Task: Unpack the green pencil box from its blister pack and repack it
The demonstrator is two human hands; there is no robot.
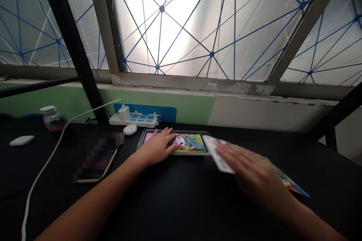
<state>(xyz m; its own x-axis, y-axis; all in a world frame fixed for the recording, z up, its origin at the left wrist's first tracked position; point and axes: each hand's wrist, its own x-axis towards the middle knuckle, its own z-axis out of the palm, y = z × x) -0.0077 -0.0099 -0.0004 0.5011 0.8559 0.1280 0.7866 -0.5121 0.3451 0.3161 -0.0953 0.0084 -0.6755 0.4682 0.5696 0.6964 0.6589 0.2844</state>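
My left hand [159, 146] lies with fingers spread over the left part of a shallow clear plastic tray [207, 153]. Inside the tray, a bright packet [192, 143] with a white cartoon character shows to the right of my fingers; its left part is partly covered. My right hand [251, 163], slightly blurred, is closed on a thin sheet [292, 185] with a white underside and a colourful printed face. The sheet is tilted above the table, its left corner close to the tray's right end. My right thumb is hidden.
A white power strip [135, 119] with a plugged-in charger stands by the wall. A white cable [42, 171] runs down the left side. Nearby are a round white case [130, 130], a dark-liquid bottle [55, 120], a white mouse-like object [22, 141] and a blurred-out phone-like item [97, 160].
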